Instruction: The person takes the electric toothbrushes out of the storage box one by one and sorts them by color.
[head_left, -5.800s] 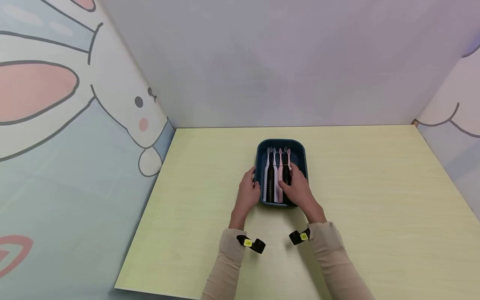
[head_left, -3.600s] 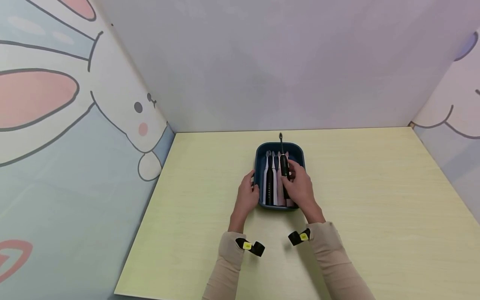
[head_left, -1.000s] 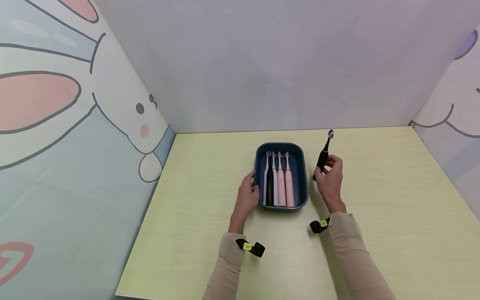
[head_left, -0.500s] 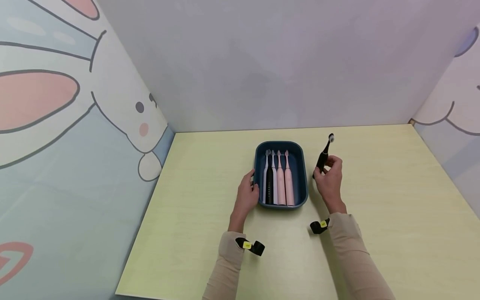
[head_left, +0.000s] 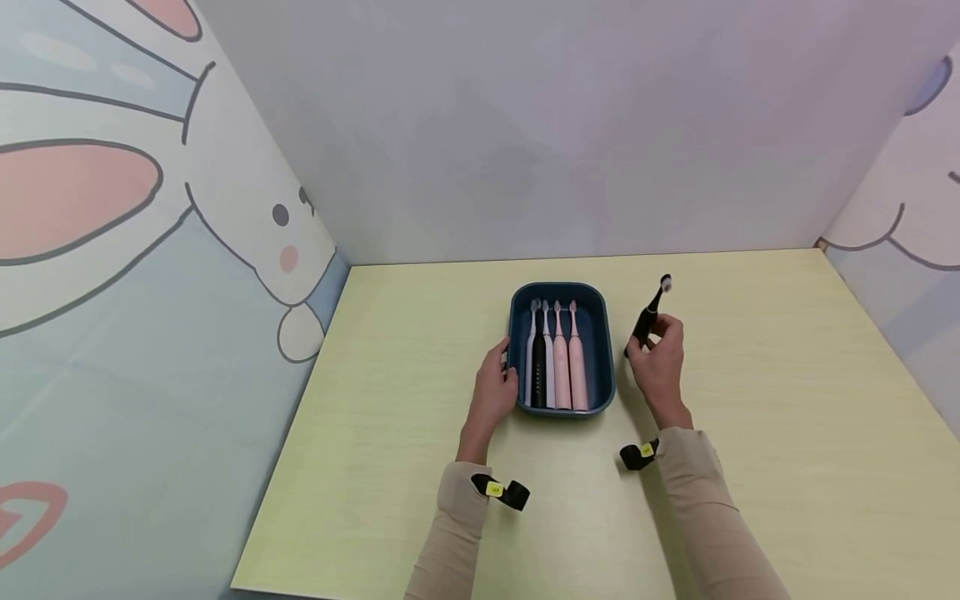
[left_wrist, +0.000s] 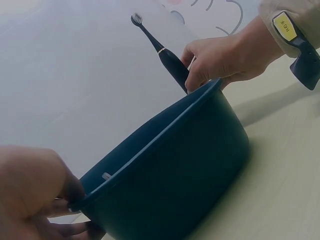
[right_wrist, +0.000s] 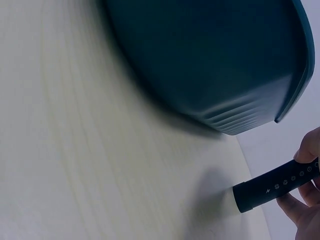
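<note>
A dark blue plastic basket (head_left: 598, 358) stands on the table. My left hand (head_left: 495, 392) grips its left side, fingers at the rim in the left wrist view. To the basket's right, my right hand (head_left: 662, 367) pinches a black electric toothbrush (head_left: 646, 323) between thumb and fingers. It leans with the brush head up and away; the row of symbols on its handle (right_wrist: 272, 185) shows in the right wrist view, its base end close over the table. Side by side in the basket lie two pink toothbrushes (head_left: 577, 375), a black toothbrush (head_left: 539, 371) and pale ones (head_left: 551, 375).
The pale wooden table (head_left: 765, 375) extends to both sides of the basket. A grey-white wall (head_left: 525, 150) rises behind it. On the left, a panel (head_left: 150, 350) carries a rabbit cartoon, and another printed panel stands on the right.
My right hand has lifted the black electric toothbrush out of the basket and carried it right, uncovering a pink one. Lately its brush head has dipped slightly. My left hand stays at the basket.
</note>
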